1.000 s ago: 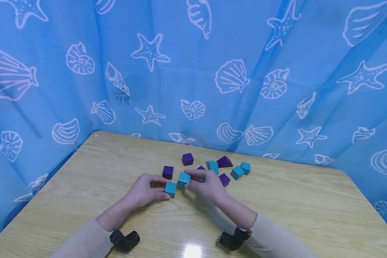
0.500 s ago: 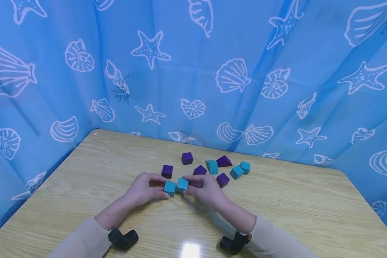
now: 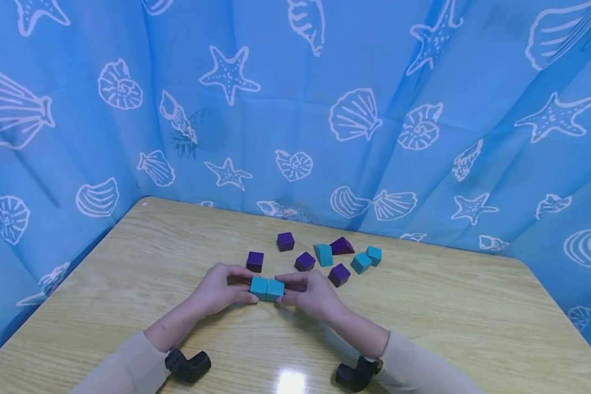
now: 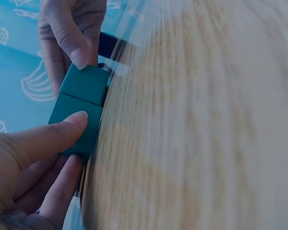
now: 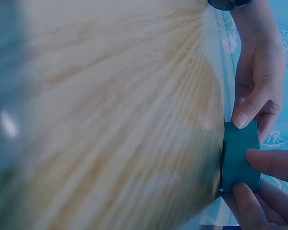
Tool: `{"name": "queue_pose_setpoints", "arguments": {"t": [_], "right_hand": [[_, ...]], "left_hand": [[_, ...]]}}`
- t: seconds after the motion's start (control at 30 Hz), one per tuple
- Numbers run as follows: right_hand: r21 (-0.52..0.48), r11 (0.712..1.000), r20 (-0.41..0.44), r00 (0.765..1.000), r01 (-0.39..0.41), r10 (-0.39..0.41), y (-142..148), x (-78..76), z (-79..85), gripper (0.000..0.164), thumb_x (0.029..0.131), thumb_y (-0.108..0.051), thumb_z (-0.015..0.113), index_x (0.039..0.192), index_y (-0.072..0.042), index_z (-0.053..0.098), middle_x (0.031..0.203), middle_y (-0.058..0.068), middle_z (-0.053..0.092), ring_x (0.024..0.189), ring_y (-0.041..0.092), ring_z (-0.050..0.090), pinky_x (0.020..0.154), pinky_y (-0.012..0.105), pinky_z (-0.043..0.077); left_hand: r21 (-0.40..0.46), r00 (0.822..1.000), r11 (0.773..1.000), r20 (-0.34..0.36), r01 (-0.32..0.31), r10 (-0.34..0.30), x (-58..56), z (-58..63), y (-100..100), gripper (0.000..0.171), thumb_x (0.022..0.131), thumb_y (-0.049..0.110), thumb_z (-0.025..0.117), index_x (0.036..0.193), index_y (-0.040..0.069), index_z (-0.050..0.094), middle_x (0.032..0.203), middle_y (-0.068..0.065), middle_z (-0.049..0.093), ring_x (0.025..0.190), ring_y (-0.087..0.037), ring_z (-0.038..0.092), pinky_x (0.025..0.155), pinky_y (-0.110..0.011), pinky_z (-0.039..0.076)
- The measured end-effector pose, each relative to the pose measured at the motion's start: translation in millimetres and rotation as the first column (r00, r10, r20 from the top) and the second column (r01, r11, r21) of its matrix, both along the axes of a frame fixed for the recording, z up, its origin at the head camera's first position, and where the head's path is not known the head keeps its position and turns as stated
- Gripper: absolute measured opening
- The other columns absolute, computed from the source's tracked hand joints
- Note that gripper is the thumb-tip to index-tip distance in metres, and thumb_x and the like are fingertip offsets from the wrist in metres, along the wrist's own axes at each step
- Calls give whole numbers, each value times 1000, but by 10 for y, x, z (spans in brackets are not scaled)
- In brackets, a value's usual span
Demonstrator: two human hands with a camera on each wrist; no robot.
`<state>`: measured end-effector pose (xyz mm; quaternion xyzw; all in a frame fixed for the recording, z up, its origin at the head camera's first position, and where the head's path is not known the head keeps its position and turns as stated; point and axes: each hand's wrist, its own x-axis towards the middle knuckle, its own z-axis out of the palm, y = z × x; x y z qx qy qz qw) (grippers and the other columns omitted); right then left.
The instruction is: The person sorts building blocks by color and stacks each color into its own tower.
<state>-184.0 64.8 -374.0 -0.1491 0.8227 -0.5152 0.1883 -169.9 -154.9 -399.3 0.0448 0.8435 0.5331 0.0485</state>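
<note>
On the pale wood-grain surface (image 3: 103, 306), the left hand (image 3: 221, 291) grips a turquoise, apparently wooden cube (image 3: 258, 288), the right hand (image 3: 314, 295) a matching cube (image 3: 275, 290) against it; likely light, stiff, best pinched by opposite faces.

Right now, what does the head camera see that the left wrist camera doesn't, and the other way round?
Only the head view: two loose turquoise cubes at the right of the scattered blocks, a turquoise wedge, and the beige sleeves.

Only the left wrist view: a close side look at the left thumb lying across a face of the left held cube.

Both: the left hand and right hand gripping the left held cube and right held cube side by side, the wooden table, and the blue curtain.
</note>
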Motion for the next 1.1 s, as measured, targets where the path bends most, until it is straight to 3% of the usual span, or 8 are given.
{"name": "queue_pose_setpoints", "arguments": {"t": [0.37,0.57,1.1], "right_hand": [[-34,999,-21,999,-25,24,-4,0,-27,39,82,-1,73,120,1,65,119,19,66,106,27,66,86,32,57],[-47,999,-14,1000,-8,8,-7,17,-32,39,82,0,72,121,1,64,120,21,64,107,28,66,86,31,57],[-37,999,-38,999,-18,16,-15,38,-48,39,84,0,70,122,1,63,122,21,63,109,28,65,89,33,56]], "left_hand": [[32,1000,999,22,-2,1,21,30,11,38,71,5,83,107,2,71,108,-12,66,92,-18,68,80,-29,58],[41,999,999,16,29,-30,7,13,11,38,72,6,83,108,0,70,108,-13,67,92,-19,68,80,-29,58],[13,999,1000,35,-7,7,25,15,26,39,71,7,84,107,2,71,109,-12,66,90,-17,68,79,-28,57]]}}
